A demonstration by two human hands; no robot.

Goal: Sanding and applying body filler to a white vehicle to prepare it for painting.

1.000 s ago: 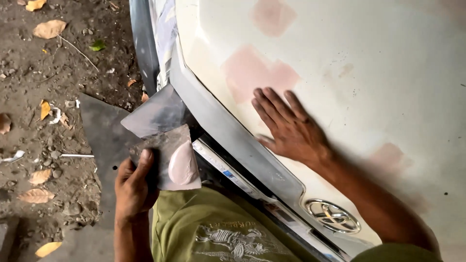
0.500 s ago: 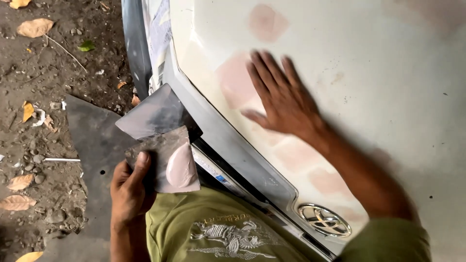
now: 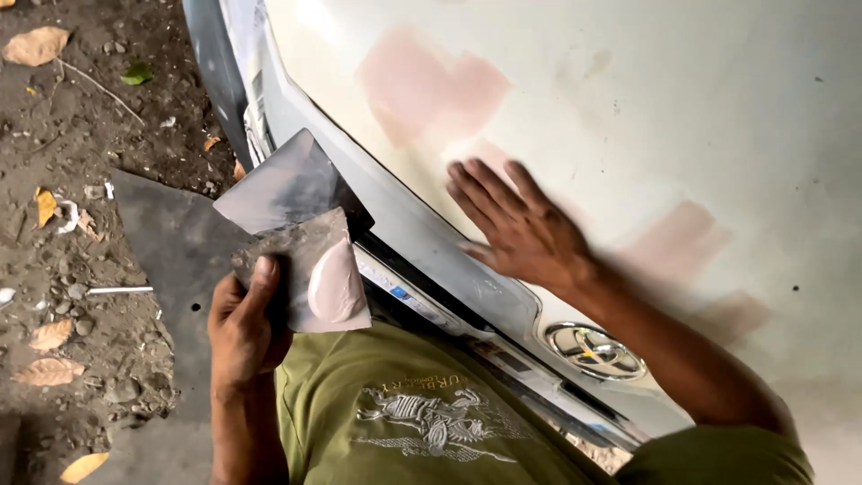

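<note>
Head view: at the left, two thin putty spreaders (image 3: 296,242), one carrying a dab of soft pink body filler (image 3: 334,286), are pinched at their lower edge by the left hand (image 3: 244,328); they are judged light, springy and best gripped by the clean edge. Further right, the right hand (image 3: 521,229) is laid open and flat, holding nothing, on the white car hood (image 3: 682,108), among pink filler patches (image 3: 431,85).

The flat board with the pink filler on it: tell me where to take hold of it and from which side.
Grip the flat board at its near left corner, coming from below and the left, as the left hand does now: thumb on top, fingers beneath. That edge is bare, while the pink filler blob sits toward the right side, so a hand there would probably smear it. Keep it level.
</note>
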